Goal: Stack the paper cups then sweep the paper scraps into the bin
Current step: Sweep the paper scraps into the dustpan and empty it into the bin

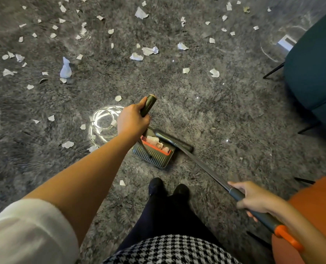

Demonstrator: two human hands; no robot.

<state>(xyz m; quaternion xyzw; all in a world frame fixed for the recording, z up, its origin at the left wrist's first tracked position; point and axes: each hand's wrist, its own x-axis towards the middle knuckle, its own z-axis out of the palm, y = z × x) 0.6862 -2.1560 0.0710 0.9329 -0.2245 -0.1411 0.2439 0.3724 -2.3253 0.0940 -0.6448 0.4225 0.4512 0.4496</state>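
**Sweeping step in hand: pan partly loaded, most of the carpet uncleared**

Nearest you, your shoes [155,185] stand on the grey carpet [225,111], with one loose scrap [122,182] just beside the left shoe. Your right hand [253,199] is wrapped round the grey grip of the broom [206,166]. Its shaft slants down and away to the broom head [174,141], which sits against the open mouth of the dustpan [154,156]. Your left hand [132,121] is clenched round the upright dustpan handle [148,104], steadying the pan on the carpet.

A few paper scraps [158,143] lie inside the pan behind its red comb. By that evidence, the step in hand is the sweeping. No paper cups are in view, and no bin can be made out. The orange object [318,202] at your right cannot be identified.

Beyond the pan, scattered scraps [66,70] cover the middle and far carpet, thickest toward the far left. A teal chair [314,63] stands at the far right.

The next move probably calls for shifting the pan toward the nearest scraps on its left. Draw them over the lip with short, firm strokes, since the deep pile is likely to snag light paper. Keep the pan level so that its load does not spill.
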